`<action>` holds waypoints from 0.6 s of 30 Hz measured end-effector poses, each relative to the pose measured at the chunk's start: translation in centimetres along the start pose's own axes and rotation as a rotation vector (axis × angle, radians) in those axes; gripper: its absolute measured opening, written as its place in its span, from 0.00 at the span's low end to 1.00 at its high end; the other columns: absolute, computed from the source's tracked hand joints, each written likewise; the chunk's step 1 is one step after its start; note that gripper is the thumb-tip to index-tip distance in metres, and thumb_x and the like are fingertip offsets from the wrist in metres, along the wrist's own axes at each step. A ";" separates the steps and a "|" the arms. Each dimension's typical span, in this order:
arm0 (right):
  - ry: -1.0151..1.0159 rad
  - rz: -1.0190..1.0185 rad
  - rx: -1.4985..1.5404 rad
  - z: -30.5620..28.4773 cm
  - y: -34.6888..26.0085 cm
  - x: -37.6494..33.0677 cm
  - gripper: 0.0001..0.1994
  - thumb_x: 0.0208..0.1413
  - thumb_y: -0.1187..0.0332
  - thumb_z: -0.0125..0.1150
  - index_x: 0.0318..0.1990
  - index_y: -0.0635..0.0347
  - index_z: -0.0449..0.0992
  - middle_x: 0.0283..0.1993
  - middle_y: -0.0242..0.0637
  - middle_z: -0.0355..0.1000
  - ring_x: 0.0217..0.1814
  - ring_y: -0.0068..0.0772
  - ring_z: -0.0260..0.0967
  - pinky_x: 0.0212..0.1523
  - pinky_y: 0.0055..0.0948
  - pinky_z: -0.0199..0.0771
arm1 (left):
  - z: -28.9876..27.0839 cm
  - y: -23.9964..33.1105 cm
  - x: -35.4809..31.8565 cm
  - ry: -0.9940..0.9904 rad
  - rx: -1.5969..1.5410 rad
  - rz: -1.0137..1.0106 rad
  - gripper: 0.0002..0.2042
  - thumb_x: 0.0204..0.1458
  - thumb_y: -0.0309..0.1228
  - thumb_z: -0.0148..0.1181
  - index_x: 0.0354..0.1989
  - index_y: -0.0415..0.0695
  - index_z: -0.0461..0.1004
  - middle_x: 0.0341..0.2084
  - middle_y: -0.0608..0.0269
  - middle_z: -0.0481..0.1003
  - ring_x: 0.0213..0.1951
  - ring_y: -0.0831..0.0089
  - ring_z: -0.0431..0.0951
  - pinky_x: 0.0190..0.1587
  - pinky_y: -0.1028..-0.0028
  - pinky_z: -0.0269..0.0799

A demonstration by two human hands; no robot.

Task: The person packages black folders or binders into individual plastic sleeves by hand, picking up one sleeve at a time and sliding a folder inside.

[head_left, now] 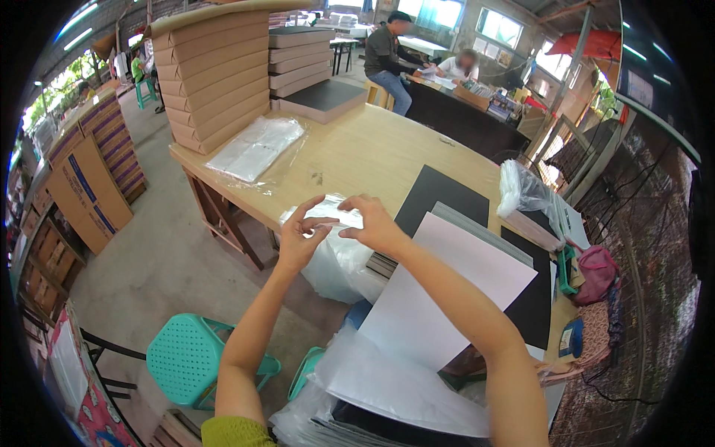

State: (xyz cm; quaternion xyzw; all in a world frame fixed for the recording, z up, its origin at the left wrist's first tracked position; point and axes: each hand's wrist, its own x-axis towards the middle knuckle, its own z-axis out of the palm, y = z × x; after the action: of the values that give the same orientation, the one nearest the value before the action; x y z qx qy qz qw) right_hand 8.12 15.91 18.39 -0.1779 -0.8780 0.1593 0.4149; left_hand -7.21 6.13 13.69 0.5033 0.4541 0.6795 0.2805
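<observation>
My left hand point(299, 240) is raised over the table's front edge, its thumb and fingers apart and curved. Close beside it, my right hand point(375, 227) has its fingers bent and apart, facing the left. Nothing shows plainly between the fingers of either hand. Right behind and below them, clear plastic bags point(337, 270) lie on the edge and hang down over it. Under my right forearm rests a large white sheet point(447, 287), slanting on a stack of grey boards point(484, 232). Black boards point(436, 195) lie beneath and behind that stack.
On the wooden table point(372, 149) stand brown wrapped packs point(216, 82), black-topped boxes point(320, 100) and a flat pack of clear bags point(257, 147). A green stool point(186, 357) stands left. More plastic-covered sheets point(402, 380) lie near me. Two people point(387, 59) are at a far desk.
</observation>
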 end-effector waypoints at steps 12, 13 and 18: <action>-0.034 0.037 -0.139 -1.0 0.4 0.0 0.06 0.46 0.77 0.57 0.33 0.63 0.72 0.31 0.44 0.73 0.36 0.45 0.71 0.40 0.36 0.70 | 1.5 -2.9 0.3 -0.154 -0.637 -0.519 0.16 0.52 0.37 0.61 0.41 0.36 0.73 0.30 0.64 0.75 0.33 0.79 0.72 0.39 0.79 0.68; -0.182 0.112 -0.083 -0.5 0.6 -0.1 0.05 0.47 0.75 0.56 0.33 0.63 0.72 0.31 0.44 0.73 0.36 0.44 0.71 0.40 0.35 0.69 | 1.0 -4.3 0.7 -0.530 -0.789 -0.729 0.19 0.58 0.45 0.52 0.37 0.39 0.74 0.32 0.65 0.73 0.35 0.78 0.72 0.39 0.79 0.67; -0.982 0.516 0.622 -2.5 -0.8 0.7 0.08 0.54 0.66 0.56 0.32 0.63 0.72 0.32 0.35 0.73 0.38 0.29 0.71 0.41 0.28 0.67 | -0.7 1.2 2.2 -1.508 -0.076 -0.446 0.21 0.60 0.45 0.47 0.50 0.39 0.72 0.31 0.60 0.76 0.40 0.72 0.73 0.47 0.74 0.66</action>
State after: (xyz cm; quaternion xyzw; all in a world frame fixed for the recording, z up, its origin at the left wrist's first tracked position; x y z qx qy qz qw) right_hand 9.53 15.86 20.73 -0.1614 -0.8075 0.5646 -0.0557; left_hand -8.51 7.20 15.66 0.7156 0.2082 0.0974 0.6597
